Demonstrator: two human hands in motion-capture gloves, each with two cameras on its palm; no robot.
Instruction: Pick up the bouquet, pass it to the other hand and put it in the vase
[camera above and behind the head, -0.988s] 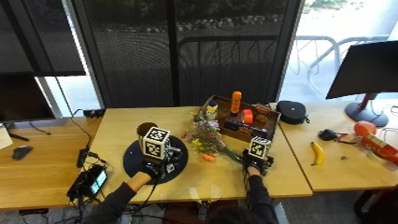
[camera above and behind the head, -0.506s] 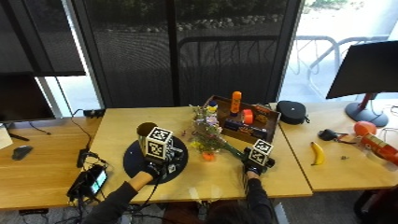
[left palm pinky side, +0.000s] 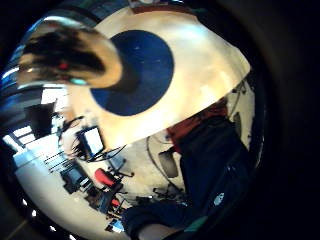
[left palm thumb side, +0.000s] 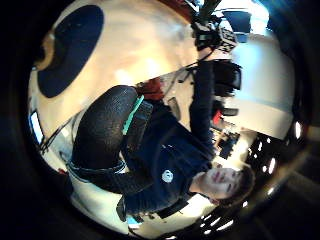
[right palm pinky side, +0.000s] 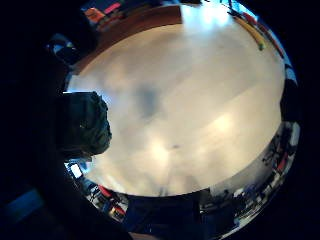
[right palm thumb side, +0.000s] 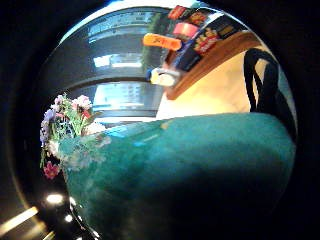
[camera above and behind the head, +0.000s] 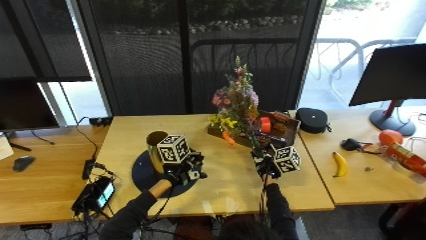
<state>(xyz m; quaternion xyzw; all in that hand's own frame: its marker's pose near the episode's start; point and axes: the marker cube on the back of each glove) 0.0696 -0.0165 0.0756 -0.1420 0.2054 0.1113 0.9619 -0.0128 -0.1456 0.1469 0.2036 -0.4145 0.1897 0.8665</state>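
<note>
wooden surface (camera above and behind the head: 219, 185): we see it whole only from outside, with a round dark mat (camera above and behind the head: 143, 175) under the gold vase (camera above and behind the head: 156, 147).
bouquet (camera above and behind the head: 236, 107): upright, long axis vertical, blooms topmost, held above the surface right of the vase.
right hand (camera above and behind the head: 269, 162): grips the stems; its thumb side palm view alone shows the green wrap (right palm thumb side: 190, 170) filling the frame.
left hand (camera above and behind the head: 180, 172): beside the vase; we cannot tell how its fingers lie.
hidden: stems, behind the right hand.

Vase (camera above and behind the head: 157, 145) on the mat (camera above and behind the head: 143, 175) at 9 o'clock of the bouquet (camera above and behind the head: 238, 107); tray (camera above and behind the head: 286, 127) behind, banana (camera above and behind the head: 340, 164) at 3.
</note>
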